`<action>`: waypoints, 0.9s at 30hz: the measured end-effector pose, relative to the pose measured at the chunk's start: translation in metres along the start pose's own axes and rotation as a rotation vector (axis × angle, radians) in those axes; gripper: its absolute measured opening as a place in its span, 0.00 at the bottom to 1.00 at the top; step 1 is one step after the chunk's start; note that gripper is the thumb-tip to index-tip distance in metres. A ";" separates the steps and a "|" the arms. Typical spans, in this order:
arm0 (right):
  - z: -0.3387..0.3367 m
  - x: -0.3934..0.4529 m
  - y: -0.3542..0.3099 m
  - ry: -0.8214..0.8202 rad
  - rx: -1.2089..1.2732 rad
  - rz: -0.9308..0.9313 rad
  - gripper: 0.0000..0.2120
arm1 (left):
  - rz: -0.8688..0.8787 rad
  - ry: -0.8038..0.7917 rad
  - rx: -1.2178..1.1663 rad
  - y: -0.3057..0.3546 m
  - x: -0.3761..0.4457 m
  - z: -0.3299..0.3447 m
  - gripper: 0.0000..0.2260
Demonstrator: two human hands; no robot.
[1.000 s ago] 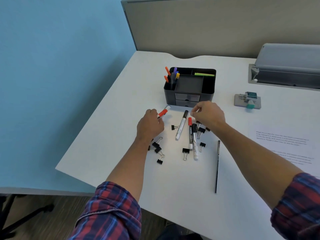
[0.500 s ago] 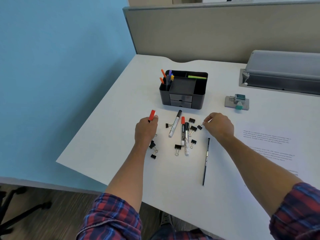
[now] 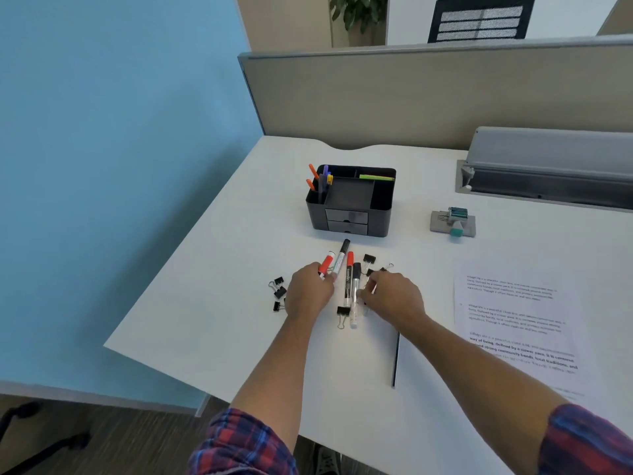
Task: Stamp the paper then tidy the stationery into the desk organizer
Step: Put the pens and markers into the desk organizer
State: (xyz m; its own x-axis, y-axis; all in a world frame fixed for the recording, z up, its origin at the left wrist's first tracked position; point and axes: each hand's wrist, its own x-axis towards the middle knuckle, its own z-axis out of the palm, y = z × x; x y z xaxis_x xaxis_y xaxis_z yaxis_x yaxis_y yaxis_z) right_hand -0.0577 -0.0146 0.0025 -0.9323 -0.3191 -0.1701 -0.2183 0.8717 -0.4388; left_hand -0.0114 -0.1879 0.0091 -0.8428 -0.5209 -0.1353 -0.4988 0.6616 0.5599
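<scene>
My left hand [image 3: 310, 291] grips a red-capped marker [image 3: 326, 263], tip pointing away from me. Three more markers lie just right of it: a black-capped one [image 3: 341, 257], a red-capped one [image 3: 349, 275] and another black-capped one [image 3: 355, 293]. My right hand [image 3: 394, 298] has curled fingers at that last marker, with what looks like a binder clip's silver wire pinched between them. Loose binder clips [image 3: 279, 291] lie left of my left hand, one [image 3: 342, 311] sits below the markers and others [image 3: 369, 259] beyond my right hand. The black desk organizer [image 3: 380, 217] stands behind.
Pens [image 3: 320, 180] stand in the organizer's left compartment. A stamp [image 3: 457, 222] sits on its grey pad at the right. The printed paper [image 3: 513, 320] lies right of my right arm, and a thin black pen [image 3: 396, 358] lies beside it. The desk's edge runs along the left.
My right hand moved left from the clips to the markers. My left hand, still holding the red-capped marker, shifted right toward the marker group. The camera tilted up.
</scene>
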 end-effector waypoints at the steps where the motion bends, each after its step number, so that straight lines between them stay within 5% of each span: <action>1: 0.001 0.000 -0.003 0.003 -0.024 -0.018 0.09 | 0.024 0.013 0.038 0.002 0.000 0.002 0.12; 13: 0.011 -0.004 -0.028 -0.072 -0.066 -0.117 0.19 | 0.083 0.041 0.247 0.010 -0.002 0.013 0.11; 20: 0.009 -0.003 -0.022 -0.082 -0.065 -0.084 0.07 | 0.060 0.040 0.206 0.016 -0.016 0.016 0.09; 27: 0.003 -0.003 -0.008 -0.093 0.044 -0.041 0.11 | 0.044 0.012 0.157 0.020 -0.027 0.016 0.10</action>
State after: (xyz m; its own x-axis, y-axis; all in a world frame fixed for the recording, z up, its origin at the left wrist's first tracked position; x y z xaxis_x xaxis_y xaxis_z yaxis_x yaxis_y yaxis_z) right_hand -0.0523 -0.0216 0.0036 -0.8916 -0.3894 -0.2311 -0.2413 0.8404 -0.4853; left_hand -0.0018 -0.1512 0.0109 -0.8624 -0.4956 -0.1033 -0.4880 0.7597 0.4299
